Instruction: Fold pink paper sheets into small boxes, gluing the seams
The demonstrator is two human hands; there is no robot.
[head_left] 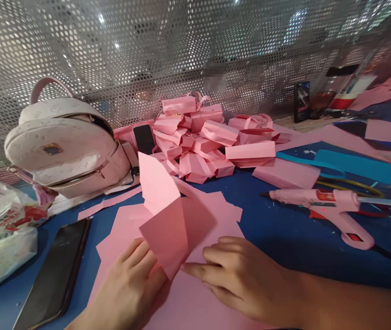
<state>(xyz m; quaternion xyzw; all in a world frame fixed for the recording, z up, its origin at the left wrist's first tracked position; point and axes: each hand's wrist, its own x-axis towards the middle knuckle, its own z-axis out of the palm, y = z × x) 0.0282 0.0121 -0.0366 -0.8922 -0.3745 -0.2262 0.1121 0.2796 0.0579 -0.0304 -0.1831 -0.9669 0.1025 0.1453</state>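
A folded piece of pink paper (166,233) stands upright with its panels bent at sharp creases. My left hand (135,275) is closed on its lower left part, the fingertips partly hidden behind the paper. From the other side comes my right hand (238,270), its index finger stretched out to the bottom corner of the fold and its other fingers loosely bent. That fingertip appears to touch the paper's edge. Beneath both hands lie larger flat pink sheets (198,305) with angular cut edges.
A pile of folded pink paper pieces (198,142) sits at the back. On the right lies a pink glue gun (333,206) near blue strips (370,165). At left are a phone (52,275), a white backpack (68,142) and plastic bags (2,256). Perforated metal (167,50) stands behind.
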